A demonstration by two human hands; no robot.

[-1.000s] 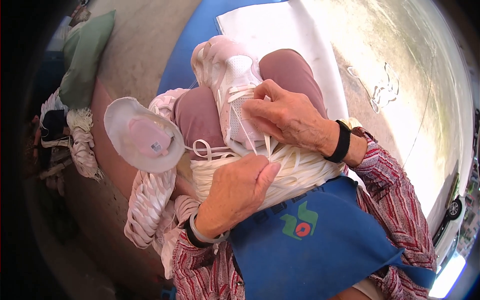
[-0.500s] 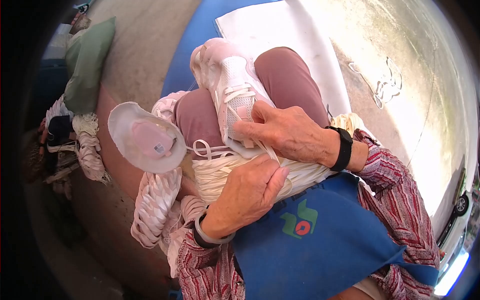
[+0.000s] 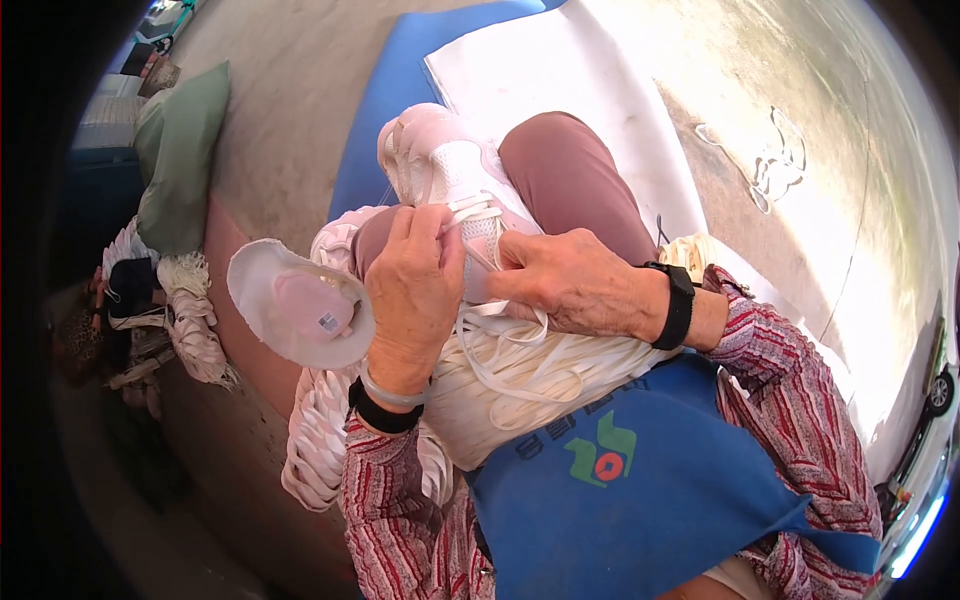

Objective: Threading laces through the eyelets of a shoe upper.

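Note:
A pale pink and white sneaker (image 3: 460, 165) lies on my lap between my knees, toe pointing away from me. White lace (image 3: 477, 212) is threaded across its upper part. My left hand (image 3: 412, 275) is at the left side of the lacing, fingers pinched together on the lace. On the other side, my right hand (image 3: 575, 280) is closed with thumb and forefinger on a lace strand beside the tongue. A loose loop hangs below the hands. Under them a thick bundle of cream laces (image 3: 520, 390) lies across my lap. My fingers partly hide the shoe's opening.
Left of my knee sits a white rounded shell with a pink pad (image 3: 310, 305). Braided pale lace bundles (image 3: 318, 440) are below it. A green sack (image 3: 185, 160) stands at far left. Ahead lie blue and white sheets (image 3: 550, 70); loose straps (image 3: 770, 165) are on the floor at right.
My left hand has moved up and away from me, from the lace bundle to the shoe's lacing. My right hand stays nearly in place. A lace loop now hangs lower over the bundle.

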